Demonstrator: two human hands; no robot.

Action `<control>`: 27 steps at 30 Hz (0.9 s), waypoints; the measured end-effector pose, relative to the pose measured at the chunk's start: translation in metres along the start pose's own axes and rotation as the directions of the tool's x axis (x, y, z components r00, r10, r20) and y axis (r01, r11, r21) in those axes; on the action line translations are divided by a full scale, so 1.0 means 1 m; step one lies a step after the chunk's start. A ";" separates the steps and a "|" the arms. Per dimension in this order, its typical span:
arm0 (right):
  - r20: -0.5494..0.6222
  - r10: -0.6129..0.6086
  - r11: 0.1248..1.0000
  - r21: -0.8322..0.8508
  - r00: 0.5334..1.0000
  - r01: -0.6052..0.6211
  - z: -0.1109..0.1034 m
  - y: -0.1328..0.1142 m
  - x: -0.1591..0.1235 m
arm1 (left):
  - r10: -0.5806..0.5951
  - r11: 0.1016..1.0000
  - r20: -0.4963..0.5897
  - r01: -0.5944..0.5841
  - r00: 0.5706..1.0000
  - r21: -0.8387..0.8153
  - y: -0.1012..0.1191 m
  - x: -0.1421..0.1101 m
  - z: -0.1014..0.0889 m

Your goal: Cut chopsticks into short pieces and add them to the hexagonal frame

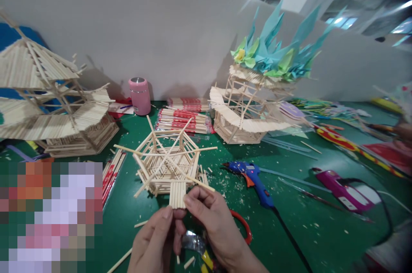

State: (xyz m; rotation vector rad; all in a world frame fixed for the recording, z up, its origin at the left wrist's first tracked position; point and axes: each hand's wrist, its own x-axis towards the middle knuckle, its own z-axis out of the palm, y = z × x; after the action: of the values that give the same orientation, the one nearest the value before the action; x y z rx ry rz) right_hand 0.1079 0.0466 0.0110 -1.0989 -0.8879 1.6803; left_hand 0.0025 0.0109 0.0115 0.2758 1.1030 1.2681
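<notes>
And here I am, both hands on the little stick panel (177, 195) — left hand (152, 236) pinching its lower left corner, right hand (209, 212) gripping the right edge. It's right at the near side of the stick frame (168, 160); whether they touch, I can't quite tell from this angle. Squeeze too hard and the row could buckle or split along its seams! My right fingers sit close to a jutting stick (203, 184) — one careless lift could knock the frame askew.

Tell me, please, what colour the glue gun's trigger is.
The trigger is orange, seen best in the head view.
</notes>
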 end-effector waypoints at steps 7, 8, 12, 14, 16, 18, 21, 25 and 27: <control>-0.016 -0.019 0.989 -0.148 1.000 0.017 -0.007 -0.011 -0.013 | -0.017 0.997 0.007 0.016 1.000 0.075 0.008 -0.009 -0.024; -0.038 -0.036 0.976 -0.216 0.999 0.027 -0.011 -0.011 -0.017 | 0.003 0.994 -0.012 -0.002 1.000 0.108 0.010 -0.011 -0.033; -0.139 -0.139 0.878 -0.476 0.980 0.057 -0.036 -0.008 -0.036 | 0.258 0.891 -0.108 -0.194 0.960 0.410 0.021 -0.015 -0.070; -0.164 -0.212 0.806 -0.587 0.963 0.078 -0.049 -0.003 -0.045 | 0.442 0.668 0.005 -0.333 0.897 0.665 0.027 -0.015 -0.086; -0.154 -0.287 0.719 -0.687 0.946 0.106 -0.060 0.002 -0.052 | 0.537 0.317 0.265 -0.482 0.801 0.817 0.030 -0.014 -0.097; -0.138 -0.340 0.648 -0.752 0.930 0.125 -0.066 0.007 -0.058 | 0.510 -0.086 0.537 -0.581 0.672 0.809 0.029 -0.011 -0.102; -0.134 -0.373 0.591 -0.797 0.918 0.125 -0.067 0.012 -0.061 | 0.349 -0.537 0.733 -0.517 0.584 0.667 0.024 -0.002 -0.100; -0.128 -0.366 0.622 -0.770 0.922 0.140 -0.057 0.014 -0.060 | 0.253 -0.654 0.737 -0.451 0.627 0.608 0.019 0.009 -0.091; -0.098 -0.343 0.653 -0.740 0.934 0.161 -0.052 0.015 -0.060 | 0.247 -0.655 0.734 -0.449 0.632 0.607 0.021 0.009 -0.090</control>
State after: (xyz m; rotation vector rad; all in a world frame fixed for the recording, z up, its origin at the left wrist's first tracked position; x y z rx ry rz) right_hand 0.1630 -0.0106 -0.0033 -1.5602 -1.5417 0.9172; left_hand -0.0817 -0.0088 -0.0226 2.6412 1.7919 0.3526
